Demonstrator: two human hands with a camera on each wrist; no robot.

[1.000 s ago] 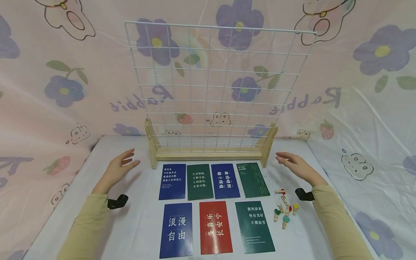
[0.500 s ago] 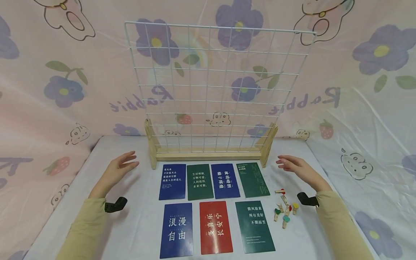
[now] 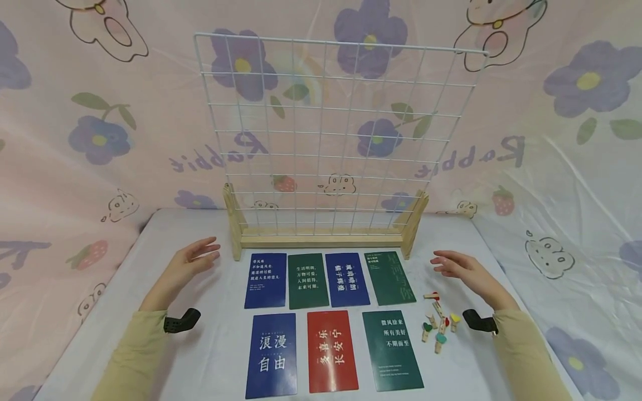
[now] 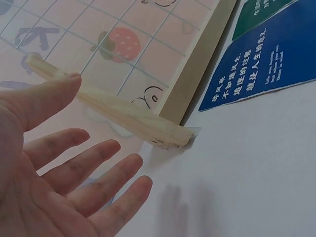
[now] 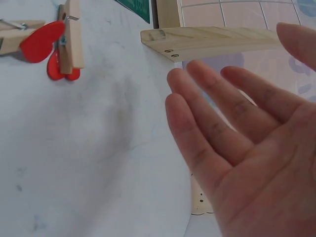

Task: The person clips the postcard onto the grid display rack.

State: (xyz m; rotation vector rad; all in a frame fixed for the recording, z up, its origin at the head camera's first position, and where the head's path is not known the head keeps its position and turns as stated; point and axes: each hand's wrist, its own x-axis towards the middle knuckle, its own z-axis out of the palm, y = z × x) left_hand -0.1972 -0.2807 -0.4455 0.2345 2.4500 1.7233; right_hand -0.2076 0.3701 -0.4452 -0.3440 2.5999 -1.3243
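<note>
My left hand [image 3: 185,270] hovers over the table left of the cards, fingers relaxed and holding nothing. In the left wrist view its palm faces the wooden foot [image 4: 133,118] of the rack. On the other side, my right hand [image 3: 466,273] is held above the table, palm bare, just beyond a small pile of wooden clothespins [image 3: 438,322] with coloured hearts. A red-heart clothespin [image 5: 71,37] shows large in the right wrist view. Between the hands lie two rows of cards, among them a blue card [image 3: 271,355], a red card [image 3: 332,351] and a green card [image 3: 393,350].
Behind the cards stands a white wire grid [image 3: 323,133] in a wooden base [image 3: 321,241]. The grid rises well above both hands. A patterned cloth [image 3: 165,184] hangs behind and at the sides of the white table [image 3: 215,345].
Both hands have shifted slightly: the right one down and outward, the left one a little lower. Cards, clothespins and rack stay in place.
</note>
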